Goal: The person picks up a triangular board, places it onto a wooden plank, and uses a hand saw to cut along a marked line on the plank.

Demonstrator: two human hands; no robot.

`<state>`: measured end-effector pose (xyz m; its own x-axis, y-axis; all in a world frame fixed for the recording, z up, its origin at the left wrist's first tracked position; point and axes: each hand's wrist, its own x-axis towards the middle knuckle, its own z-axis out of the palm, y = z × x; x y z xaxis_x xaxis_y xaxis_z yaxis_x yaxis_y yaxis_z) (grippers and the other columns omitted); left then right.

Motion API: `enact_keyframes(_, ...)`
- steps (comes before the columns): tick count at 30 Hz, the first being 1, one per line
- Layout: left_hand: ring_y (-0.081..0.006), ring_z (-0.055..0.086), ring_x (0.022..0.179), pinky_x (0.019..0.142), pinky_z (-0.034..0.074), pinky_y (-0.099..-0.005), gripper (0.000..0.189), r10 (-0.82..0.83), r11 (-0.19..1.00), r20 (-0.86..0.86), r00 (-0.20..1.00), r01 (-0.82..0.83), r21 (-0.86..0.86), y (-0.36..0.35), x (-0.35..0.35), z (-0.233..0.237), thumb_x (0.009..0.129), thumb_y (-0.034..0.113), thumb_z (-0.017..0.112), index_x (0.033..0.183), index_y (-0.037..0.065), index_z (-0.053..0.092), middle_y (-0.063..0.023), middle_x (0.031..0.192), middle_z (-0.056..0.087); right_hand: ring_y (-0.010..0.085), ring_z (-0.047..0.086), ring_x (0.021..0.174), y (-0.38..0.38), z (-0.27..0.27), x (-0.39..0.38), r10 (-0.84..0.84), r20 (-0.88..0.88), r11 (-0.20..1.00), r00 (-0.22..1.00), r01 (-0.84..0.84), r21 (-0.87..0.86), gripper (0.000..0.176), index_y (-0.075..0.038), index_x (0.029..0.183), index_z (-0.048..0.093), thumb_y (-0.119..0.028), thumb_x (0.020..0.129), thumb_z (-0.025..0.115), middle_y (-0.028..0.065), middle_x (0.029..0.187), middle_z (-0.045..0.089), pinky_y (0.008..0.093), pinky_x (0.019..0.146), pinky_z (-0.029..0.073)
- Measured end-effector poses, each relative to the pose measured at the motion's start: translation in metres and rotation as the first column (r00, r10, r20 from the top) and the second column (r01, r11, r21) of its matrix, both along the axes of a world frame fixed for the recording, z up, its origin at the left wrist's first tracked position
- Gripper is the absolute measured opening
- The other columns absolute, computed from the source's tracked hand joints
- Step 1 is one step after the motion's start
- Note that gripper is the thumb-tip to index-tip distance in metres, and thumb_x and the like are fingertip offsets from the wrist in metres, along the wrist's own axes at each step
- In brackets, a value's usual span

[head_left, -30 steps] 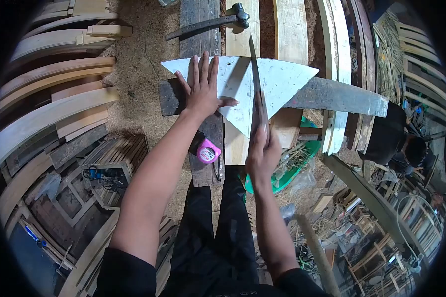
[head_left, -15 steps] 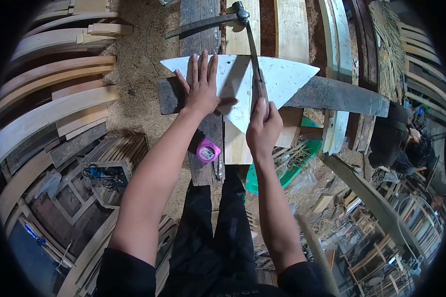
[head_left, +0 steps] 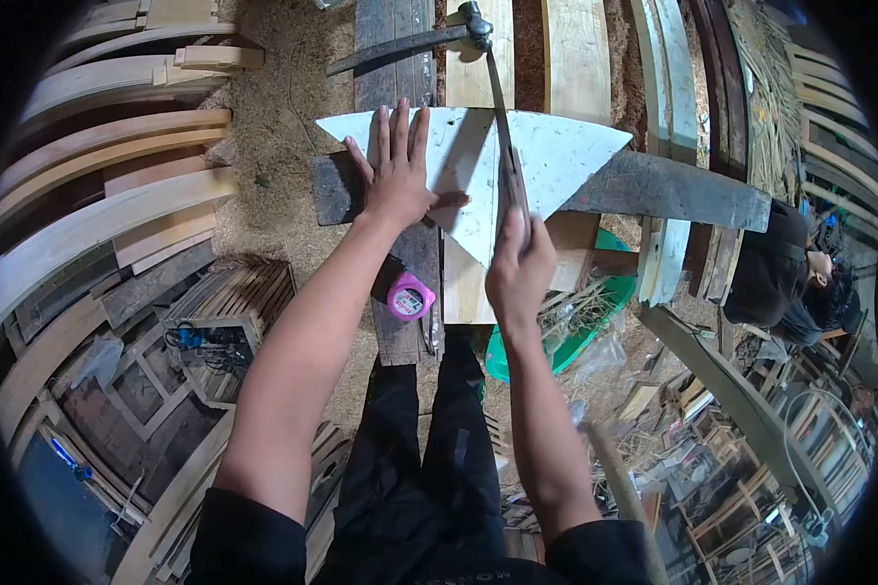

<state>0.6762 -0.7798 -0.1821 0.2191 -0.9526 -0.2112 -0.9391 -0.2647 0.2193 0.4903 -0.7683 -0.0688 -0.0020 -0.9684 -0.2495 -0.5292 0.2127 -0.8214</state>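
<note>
A white fan-shaped panel (head_left: 566, 146) lies across the planks, its curved edge away from me and its point toward me. My left hand (head_left: 397, 180) presses flat on its left part with fingers spread. My right hand (head_left: 522, 273) is wrapped round the handle of a handsaw (head_left: 511, 161), seen almost edge-on. The long blade points away from me over the panel and casts a broad shadow on it. Beyond the panel, a hammer (head_left: 400, 51) rests on the planks, its head near the blade's far end. A pink tape measure (head_left: 411, 296) sits below my left wrist.
A dark curved board (head_left: 673, 192) runs crosswise under the panel. Pale planks (head_left: 576, 58) stretch away from me. A green basin (head_left: 615, 292) with wood scraps stands below, on the right. Curved wooden pieces (head_left: 117, 132) are stacked at left. A person in dark clothes (head_left: 776, 263) is at right.
My right hand and the saw have shifted slightly toward me, and the hand is a little blurred. My left hand keeps its place on the panel.
</note>
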Motion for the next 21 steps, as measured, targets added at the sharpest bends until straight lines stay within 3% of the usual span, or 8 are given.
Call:
enact_keyframes(1,-0.0371,-0.014,0.159,0.11,-0.012,-0.0837,0.154,-0.003,1.0,-0.036,0.999,0.002,-0.001,0.0,0.0,0.004,0.056,0.086,0.075,0.167,0.018,-0.007,-0.0123,0.174,-0.012,0.0127,0.043,0.062,0.018,0.002,-0.011,-0.004,0.024,1.0,1.0,0.004,-0.015,0.039,0.003,0.085,0.054,-0.029,0.109,0.052,0.006,0.065,0.047,0.0349,0.055,0.037)
enact_keyframes(3,-0.0371,-0.014,0.16,0.11,-0.012,-0.0833,0.154,-0.005,1.0,-0.072,0.997,0.005,-0.003,-0.001,0.0,0.009,0.057,0.085,0.077,0.167,0.018,-0.007,-0.012,0.174,-0.012,0.0165,0.045,0.049,0.058,0.009,-0.024,-0.051,0.122,0.996,0.991,0.059,-0.068,0.035,0.001,0.08,0.048,-0.021,0.107,0.056,0.0111,0.057,0.047,0.0369,0.048,0.035)
enact_keyframes(6,-0.0373,-0.014,0.16,0.111,-0.011,-0.0831,0.154,-0.006,1.0,-0.087,0.996,0.006,-0.004,0.002,-0.002,0.009,0.057,0.084,0.078,0.167,0.018,-0.008,-0.0117,0.174,-0.011,0.015,0.044,0.049,0.054,0.019,-0.016,-0.039,0.052,0.996,0.998,0.042,-0.073,0.035,0.0,0.08,0.048,-0.021,0.107,0.055,0.0085,0.058,0.046,0.036,0.047,0.035)
enact_keyframes(9,-0.0373,-0.013,0.16,0.111,-0.011,-0.0835,0.154,0.007,0.999,-0.082,0.997,-0.01,-0.037,0.001,0.0,0.003,0.057,0.085,0.077,0.167,0.019,-0.008,-0.0121,0.174,-0.011,0.0195,0.046,0.046,-0.007,-0.012,0.005,0.001,0.027,0.989,1.0,0.003,-0.15,0.034,0.001,0.079,0.049,-0.019,0.106,0.057,0.0146,0.055,0.049,0.0377,0.047,0.037)
enact_keyframes(11,-0.0375,-0.013,0.16,0.111,-0.011,-0.0836,0.154,-0.01,0.998,0.075,0.997,0.015,-0.058,-0.001,0.001,-0.004,0.056,0.09,0.071,0.167,0.019,-0.008,-0.0127,0.174,-0.011,0.0207,0.046,0.045,-0.006,-0.014,0.004,-0.001,0.025,0.992,1.0,0.004,-0.124,0.033,0.001,0.079,0.05,-0.018,0.106,0.057,0.0158,0.055,0.049,0.0379,0.047,0.037)
enact_keyframes(14,-0.0374,-0.013,0.16,0.111,-0.011,-0.0831,0.153,0.0,1.0,-0.061,0.998,0.0,-0.002,-0.001,0.0,0.008,0.057,0.089,0.073,0.167,0.019,-0.008,-0.013,0.174,-0.011,0.0212,0.045,0.045,0.033,0.003,-0.012,-0.04,0.08,0.993,0.996,0.049,-0.111,0.031,0.002,0.082,0.053,-0.018,0.106,0.057,0.0159,0.054,0.048,0.038,0.047,0.037)
enact_keyframes(18,-0.0371,-0.013,0.16,0.111,-0.011,-0.0829,0.153,-0.012,0.999,-0.044,0.999,0.014,0.038,0.001,0.0,0.01,0.058,0.087,0.074,0.167,0.019,-0.008,-0.0128,0.174,-0.012,0.0202,0.045,0.044,0.074,0.003,-0.024,-0.1,0.137,0.995,0.985,0.103,-0.014,0.033,0.002,0.081,0.053,-0.02,0.106,0.057,0.0137,0.053,0.048,0.0383,0.046,0.036)
enact_keyframes(21,-0.0364,-0.014,0.16,0.111,-0.011,-0.0834,0.153,-0.007,0.999,-0.078,0.997,0.005,-0.037,0.0,-0.001,0.002,0.058,0.085,0.076,0.167,0.019,-0.009,-0.0125,0.174,-0.013,0.0203,0.047,0.044,0.016,-0.01,-0.002,-0.028,0.059,0.99,0.998,0.036,-0.14,0.035,0.002,0.08,0.052,-0.021,0.106,0.057,0.0131,0.053,0.049,0.0381,0.046,0.037)
